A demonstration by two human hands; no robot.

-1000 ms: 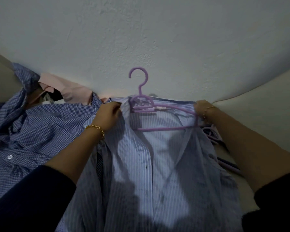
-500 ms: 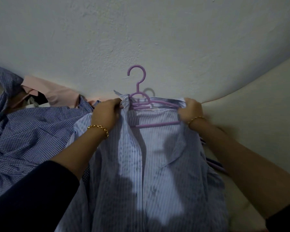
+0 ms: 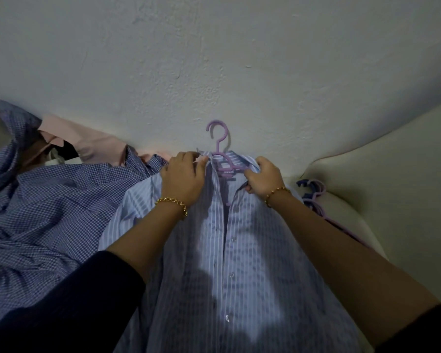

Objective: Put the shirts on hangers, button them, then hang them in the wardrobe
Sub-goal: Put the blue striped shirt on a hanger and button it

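Hands grip a striped shirt point(image 3: 229, 263) at its collar, left hand point(image 3: 182, 178) and right hand point(image 3: 264, 178) pinching fabric either side of the purple hanger point(image 3: 220, 151) inside it.

The arms of the purple hanger point(image 3: 218, 146) are hidden under the striped shirt point(image 3: 239, 250), the left hand point(image 3: 182, 178) and the right hand point(image 3: 264, 174), the shirt's hem runs off the bottom edge, the checked shirt point(image 3: 49, 200) off the left, and spare hangers point(image 3: 313, 192) pass behind the right forearm point(image 3: 341, 250).

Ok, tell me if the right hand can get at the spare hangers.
Probably yes: the spare hangers lie in the open just beside the right hand, though it must first release the striped shirt it grips.
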